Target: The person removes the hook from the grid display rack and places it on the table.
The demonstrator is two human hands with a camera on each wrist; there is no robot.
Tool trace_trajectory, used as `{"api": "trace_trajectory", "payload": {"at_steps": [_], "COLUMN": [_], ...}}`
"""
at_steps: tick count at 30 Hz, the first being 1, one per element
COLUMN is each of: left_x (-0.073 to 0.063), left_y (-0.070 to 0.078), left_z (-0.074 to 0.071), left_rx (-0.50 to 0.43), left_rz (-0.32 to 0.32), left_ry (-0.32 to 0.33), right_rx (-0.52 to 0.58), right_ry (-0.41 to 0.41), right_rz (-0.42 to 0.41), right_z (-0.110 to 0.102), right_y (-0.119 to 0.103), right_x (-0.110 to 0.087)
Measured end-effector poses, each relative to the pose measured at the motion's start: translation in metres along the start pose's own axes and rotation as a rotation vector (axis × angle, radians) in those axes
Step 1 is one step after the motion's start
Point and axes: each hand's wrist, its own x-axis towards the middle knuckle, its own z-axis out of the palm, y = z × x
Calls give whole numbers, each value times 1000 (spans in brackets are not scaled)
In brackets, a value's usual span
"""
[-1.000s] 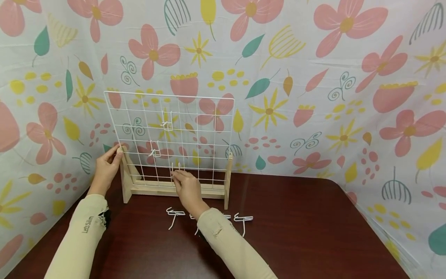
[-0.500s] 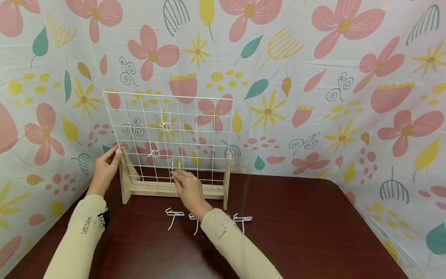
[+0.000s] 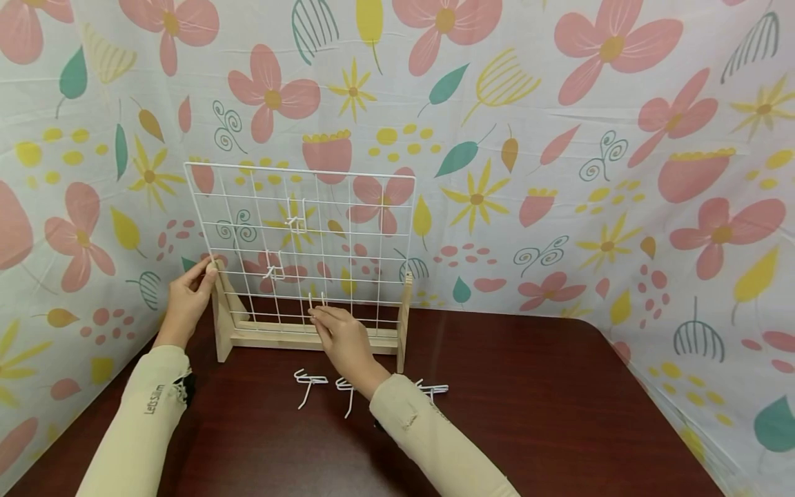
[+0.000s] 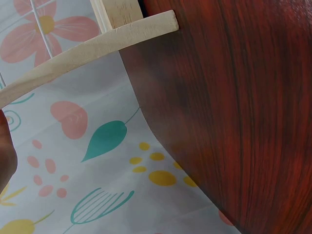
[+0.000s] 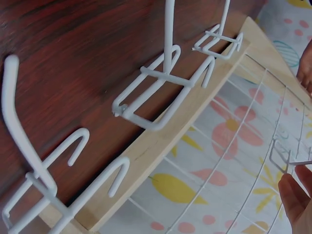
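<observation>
A white wire grid panel (image 3: 298, 170) stands upright in a pale wooden stand (image 3: 273, 339). With thumb and fingers, my left hand (image 3: 189, 297) grips the top of the stand's left upright, at the panel's edge; only a sliver of it shows in the left wrist view. My right hand (image 3: 341, 339) pinches a white wire hook (image 3: 323, 298) low at the grid's middle, its two prongs pointing up. Whether those prongs are over a grid wire cannot be told. Two similar hooks, an upper one (image 3: 297, 224) and a lower one (image 3: 274, 269), hang on the grid.
On the dark red-brown table (image 3: 528, 386), in front of the stand, lie a left hook (image 3: 310, 379), a middle hook (image 3: 345, 385) and a right hook (image 3: 437, 388), the last partly behind my right forearm. A flower-patterned cloth (image 3: 497, 103) surrounds the table's back and sides.
My right hand, with the hook in it, has shifted slightly right and down along the grid, and the forearm now covers more of the right hook. My left hand stays in place.
</observation>
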Motion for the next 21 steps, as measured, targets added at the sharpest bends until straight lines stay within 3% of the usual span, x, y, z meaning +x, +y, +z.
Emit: {"api": "trace_trajectory", "payload": {"at_steps": [8,16,21], "left_x": [7,7,7], "left_y": [-23,-21,-24], "left_z": [-4,-4,-4], "left_rx": [64,29,63], "left_rz": [0,21,-8], "left_ry": [-4,-1,-7], "right_rx": [24,49,52], "right_ry": [-35,-58,-67], "right_rz": [-6,-23,-38], "right_z": [-8,-15,-20], "right_y": [2,4,6], "right_x": [-3,-7,-11]}}
